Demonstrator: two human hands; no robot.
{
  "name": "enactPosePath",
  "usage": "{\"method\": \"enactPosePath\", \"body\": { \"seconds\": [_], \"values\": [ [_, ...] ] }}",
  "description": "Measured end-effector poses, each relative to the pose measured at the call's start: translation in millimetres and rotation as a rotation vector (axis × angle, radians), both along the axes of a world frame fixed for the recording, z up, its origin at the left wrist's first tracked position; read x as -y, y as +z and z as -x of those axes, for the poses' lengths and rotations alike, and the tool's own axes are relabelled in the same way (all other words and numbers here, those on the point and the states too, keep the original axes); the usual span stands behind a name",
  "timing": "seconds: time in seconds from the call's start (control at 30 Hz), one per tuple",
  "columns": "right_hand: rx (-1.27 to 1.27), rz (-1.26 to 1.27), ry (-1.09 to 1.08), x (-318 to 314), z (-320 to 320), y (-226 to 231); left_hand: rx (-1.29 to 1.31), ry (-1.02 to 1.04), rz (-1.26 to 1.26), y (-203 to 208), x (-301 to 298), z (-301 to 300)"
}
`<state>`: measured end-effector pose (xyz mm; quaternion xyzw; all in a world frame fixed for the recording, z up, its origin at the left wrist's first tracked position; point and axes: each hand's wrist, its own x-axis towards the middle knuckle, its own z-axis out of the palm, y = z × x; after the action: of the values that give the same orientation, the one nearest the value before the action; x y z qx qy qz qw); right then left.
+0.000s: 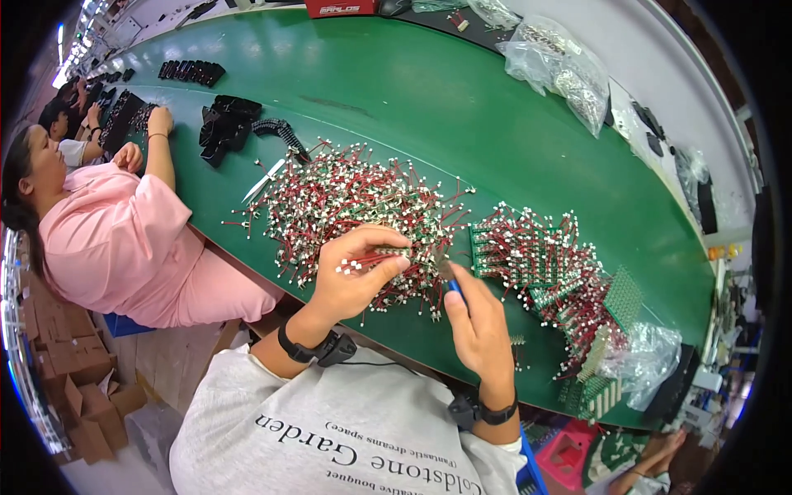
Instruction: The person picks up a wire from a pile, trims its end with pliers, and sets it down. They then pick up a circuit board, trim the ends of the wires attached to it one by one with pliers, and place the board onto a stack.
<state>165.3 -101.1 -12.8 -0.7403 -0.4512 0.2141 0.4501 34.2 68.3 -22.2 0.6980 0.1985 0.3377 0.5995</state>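
My left hand [348, 279] is closed, thumb against the fingers, around a small bunch of red wires [356, 264] with white connectors. Whatever sits at the fingertips is too small to make out. Close by on the right, my right hand [480, 326] grips a blue-handled hand tool [454, 286]. Its metal end is blurred and points toward the left fingertips, so the exact kind does not show. Beneath and beyond both hands spreads a large heap of small circuit boards with red wires and white connectors [346, 190].
Green board panels with wired pieces [528, 256] lie to the right, beside a clear plastic bag [648, 359]. White tweezers [264, 181] and black straps [227, 124] rest at the heap's far left. A co-worker in pink [124, 231] sits left. Bagged parts [557, 62] lie on the far side of the green table [396, 91].
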Motion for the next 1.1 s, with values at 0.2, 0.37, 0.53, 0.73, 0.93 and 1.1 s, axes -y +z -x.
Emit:
{"method": "enactPosePath", "body": {
  "seconds": [0.2,0.37,0.53,0.73,0.93,1.1],
  "values": [
    [-0.177,0.057,0.100,4.1,2.9,12.3,0.103,-0.107,-0.066,-1.7,0.1,-5.2],
    [-0.149,0.076,0.096,8.1,0.9,8.2,0.094,-0.145,-0.121,-1.8,-1.9,-5.0],
    [-0.258,0.158,0.188,8.5,-6.8,9.4,0.111,-0.177,-0.164,-6.3,-6.3,-4.2],
    [-0.904,0.069,0.303,7.1,-5.7,-14.0,0.180,-0.271,0.503,-9.8,-6.2,-4.3],
    [-0.165,0.089,-0.022,-8.8,4.9,-2.7,0.195,-0.085,0.407,-16.1,-11.2,-2.5],
    [0.447,0.111,-0.207,-12.1,2.2,-3.0,0.127,0.022,0.126,-11.0,-16.0,11.1]
  ]
}}
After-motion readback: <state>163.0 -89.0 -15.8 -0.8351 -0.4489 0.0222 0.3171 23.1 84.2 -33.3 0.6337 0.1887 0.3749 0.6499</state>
